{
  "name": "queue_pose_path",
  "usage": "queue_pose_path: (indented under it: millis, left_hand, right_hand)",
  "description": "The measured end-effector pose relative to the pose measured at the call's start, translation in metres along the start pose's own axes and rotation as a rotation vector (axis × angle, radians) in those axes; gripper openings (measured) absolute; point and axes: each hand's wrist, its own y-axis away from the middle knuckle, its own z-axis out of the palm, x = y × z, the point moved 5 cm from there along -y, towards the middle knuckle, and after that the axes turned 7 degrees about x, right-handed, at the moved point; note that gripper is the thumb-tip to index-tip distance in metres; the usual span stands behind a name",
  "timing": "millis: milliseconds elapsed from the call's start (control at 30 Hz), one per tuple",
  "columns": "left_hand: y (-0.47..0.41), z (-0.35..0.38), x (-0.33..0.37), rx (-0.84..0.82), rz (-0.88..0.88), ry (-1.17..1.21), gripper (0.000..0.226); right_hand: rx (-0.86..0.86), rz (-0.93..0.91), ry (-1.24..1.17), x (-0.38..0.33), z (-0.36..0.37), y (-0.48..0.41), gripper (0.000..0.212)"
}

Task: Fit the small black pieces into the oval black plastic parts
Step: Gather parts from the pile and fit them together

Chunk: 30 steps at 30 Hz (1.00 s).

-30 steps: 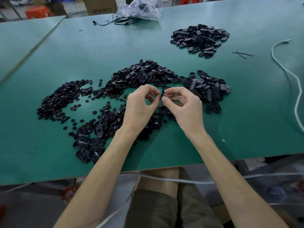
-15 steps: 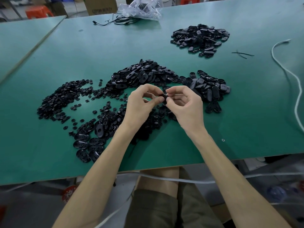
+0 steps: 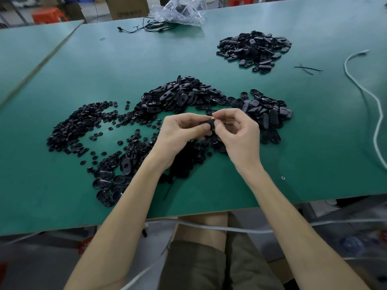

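Piles all round us on the green table [image 3: 230,185]: small black pieces [image 3: 77,126] to the left, oval parts [image 3: 180,97] heaped just beyond, a white cord [image 3: 374,101] far right. Our wrists hide the nearer scatter. Above it, the left hand [image 3: 182,132] grips one oval part [image 3: 209,124], thumb across it, and the right hand [image 3: 238,135] pinches its end. Half a second ago the hands were further apart; they've closed up.

The left hand [image 3: 180,135] and right hand [image 3: 240,136] pinch one oval part [image 3: 207,123].
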Motion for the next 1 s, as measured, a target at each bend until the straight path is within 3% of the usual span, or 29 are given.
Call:
queue_pose_path:
  millis: [1000]
  left_hand:
    - [0.0005,-0.0014,-0.0016,0.116,-0.028,-0.079,0.019]
  right_hand:
    - [-0.087,0.037,0.083,0.0041,0.0019,0.0027,0.007]
